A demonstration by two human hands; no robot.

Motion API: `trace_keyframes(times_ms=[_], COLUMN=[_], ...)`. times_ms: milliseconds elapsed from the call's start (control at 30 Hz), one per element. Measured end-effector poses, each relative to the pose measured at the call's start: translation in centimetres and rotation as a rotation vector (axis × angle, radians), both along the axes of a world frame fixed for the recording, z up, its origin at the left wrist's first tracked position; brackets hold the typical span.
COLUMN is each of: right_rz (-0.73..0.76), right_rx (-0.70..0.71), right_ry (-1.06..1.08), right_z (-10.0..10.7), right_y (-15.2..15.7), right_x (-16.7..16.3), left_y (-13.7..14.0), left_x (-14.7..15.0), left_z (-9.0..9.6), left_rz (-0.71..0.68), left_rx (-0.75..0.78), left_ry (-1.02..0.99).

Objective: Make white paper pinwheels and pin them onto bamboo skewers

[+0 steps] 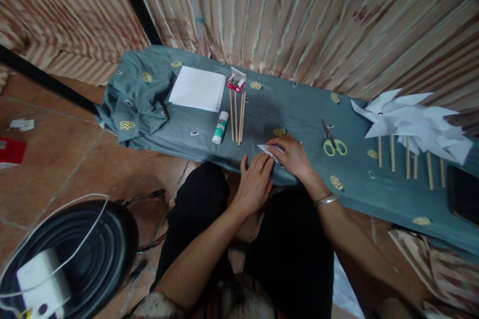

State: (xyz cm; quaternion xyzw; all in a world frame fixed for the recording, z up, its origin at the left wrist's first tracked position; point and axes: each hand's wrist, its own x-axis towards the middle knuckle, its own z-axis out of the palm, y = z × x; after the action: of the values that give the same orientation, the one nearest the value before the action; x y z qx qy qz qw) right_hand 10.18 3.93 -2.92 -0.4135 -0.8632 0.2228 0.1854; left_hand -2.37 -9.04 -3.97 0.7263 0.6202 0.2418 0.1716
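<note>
A small folded piece of white paper (pixel 265 149) lies at the front edge of the cloth-covered surface, partly hidden under my fingers. My right hand (pixel 292 156) is closed on its right side, thumb and fingers pressed onto the paper. Beside it, my left hand (pixel 255 182) lies with its fingers stretched against the paper's near edge and the thumb apart. Left of the hands are several thin wooden sticks (pixel 231 115) and a white and green glue stick (pixel 220 127). Scissors with light green handles (pixel 335 147) rest to the right.
A stack of white paper (pixel 198 88) and an open red box of small metal pins (pixel 236 79) sit at the back left. Several paper pinwheels on sticks (pixel 415 119) lie at the right, near a dark phone-like object (pixel 464 194). A black round stool (pixel 101 259) stands at lower left.
</note>
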Motion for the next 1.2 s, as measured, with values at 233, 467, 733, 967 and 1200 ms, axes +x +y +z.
trace_keyframes(times_ms=[233, 467, 733, 967, 1200], right_rz=[0.017, 0.002, -0.023, -0.045, -0.054], right_rx=[0.007, 0.021, 0.012, 0.013, 0.012], right_ry=[-0.013, 0.014, 0.013, 0.023, 0.024], right_z=[0.1, 0.0, 0.0, 0.0, -0.2], right_y=[0.0, 0.0, -0.1, -0.2, -0.1], right_x=[0.0, -0.1, -0.2, -0.4, -0.3], left_y=[1.2, 1.1, 1.0, 1.0, 0.9], left_x=[-0.3, 0.0, 0.0, 0.1, 0.1], left_z=[-0.2, -0.4, -0.4, -0.6, -0.8], left_rz=[0.009, 0.030, 0.025, 0.026, 0.021], left_rx=[-0.021, -0.011, -0.035, -0.028, -0.023], left_ry=[0.100, 0.096, 0.096, 0.115, 0.131])
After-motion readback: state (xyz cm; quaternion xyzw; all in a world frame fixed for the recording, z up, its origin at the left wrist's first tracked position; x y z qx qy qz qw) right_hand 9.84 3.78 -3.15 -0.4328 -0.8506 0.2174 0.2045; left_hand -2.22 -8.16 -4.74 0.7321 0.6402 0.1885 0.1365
